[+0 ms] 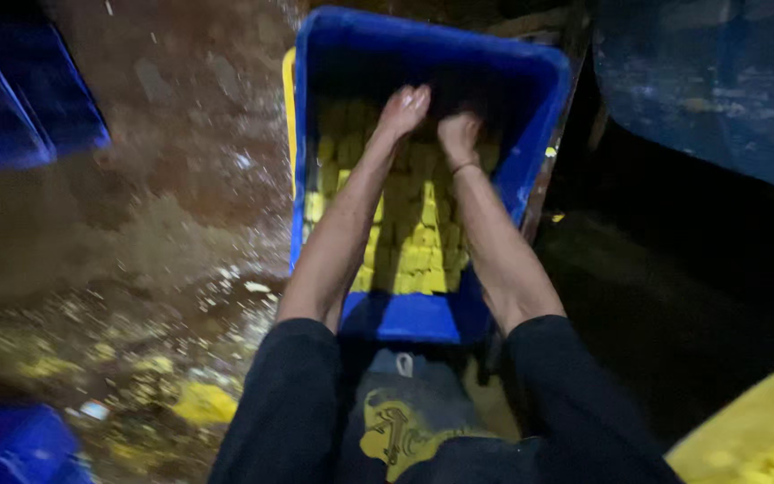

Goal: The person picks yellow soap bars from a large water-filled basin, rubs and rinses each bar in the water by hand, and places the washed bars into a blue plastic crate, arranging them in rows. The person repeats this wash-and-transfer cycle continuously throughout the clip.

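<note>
**Both hands set down among yellow blocks in a blue crate**

In the upper centre of the frame a blue plastic crate [530, 134] is seen, its floor covered by tightly packed rows of yellow blocks [418, 255]. Both bare forearms are stretched into it from the dark sleeves at the bottom of the frame. The left hand [403, 109] is pressed down on the blocks near the far wall, fingers curled together; whether a block is gripped cannot be told through the blur. The right hand [457, 136], a thin band at its wrist, is laid just beside it, knuckles up, its grasp likewise hidden.

Judged from this, the packing of the far rows is best done with even pressure from both palms, so that the blocks are seated flush and none is crushed or tipped against the crate wall.

To the left, a wet brown floor [163, 179] is strewn with yellow scraps [203, 403]. Other blue containers [20, 108] are glimpsed at the left edge.
</note>
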`<state>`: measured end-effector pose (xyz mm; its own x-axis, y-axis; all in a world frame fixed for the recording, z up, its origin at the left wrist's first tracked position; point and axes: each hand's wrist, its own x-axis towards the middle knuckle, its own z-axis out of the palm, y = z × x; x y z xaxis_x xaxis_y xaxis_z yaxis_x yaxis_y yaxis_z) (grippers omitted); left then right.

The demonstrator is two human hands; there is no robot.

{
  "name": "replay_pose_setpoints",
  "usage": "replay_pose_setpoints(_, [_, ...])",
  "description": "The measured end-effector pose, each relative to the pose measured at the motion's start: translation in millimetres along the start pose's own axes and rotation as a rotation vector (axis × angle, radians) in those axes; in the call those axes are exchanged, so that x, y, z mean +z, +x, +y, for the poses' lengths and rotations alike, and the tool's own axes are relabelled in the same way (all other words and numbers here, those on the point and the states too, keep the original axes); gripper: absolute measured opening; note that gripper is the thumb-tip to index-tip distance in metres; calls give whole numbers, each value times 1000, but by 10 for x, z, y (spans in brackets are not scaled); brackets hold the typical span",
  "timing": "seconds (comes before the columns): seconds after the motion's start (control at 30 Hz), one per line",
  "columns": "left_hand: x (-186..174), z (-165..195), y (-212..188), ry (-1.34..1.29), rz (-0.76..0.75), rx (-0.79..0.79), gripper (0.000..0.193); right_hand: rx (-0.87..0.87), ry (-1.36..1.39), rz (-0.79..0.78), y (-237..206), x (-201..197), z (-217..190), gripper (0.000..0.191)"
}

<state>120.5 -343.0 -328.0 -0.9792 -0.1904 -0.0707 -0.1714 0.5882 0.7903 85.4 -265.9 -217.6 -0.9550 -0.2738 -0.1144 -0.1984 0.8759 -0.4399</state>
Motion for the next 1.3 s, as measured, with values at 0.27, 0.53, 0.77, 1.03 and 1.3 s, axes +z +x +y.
replay_pose_setpoints(0.27, [275, -96, -96, 86, -326, -245, 39, -59, 149, -200, -14, -570, 665, 63])
replay_pose_setpoints(0.53, [392, 732, -225, 215, 9, -236, 30, -197, 661, -127, -1434, -2361, 969, 59])
replay_pose_setpoints(0.77, [618, 3834, -949, -427, 169, 577, 28, 209, 458, 472, -3080, -4356, 2808, 28])
replay_pose_setpoints(1.03, [2474, 5416, -1180, 518, -767, 750, 45, -8, -324, 119, -2775, -3737, 4710, 22])
replay_pose_setpoints(1.3, [3036, 5172, -812, 585, -775, 433, 31, -171, -71, 139, -2664, -4021, 4960, 11])
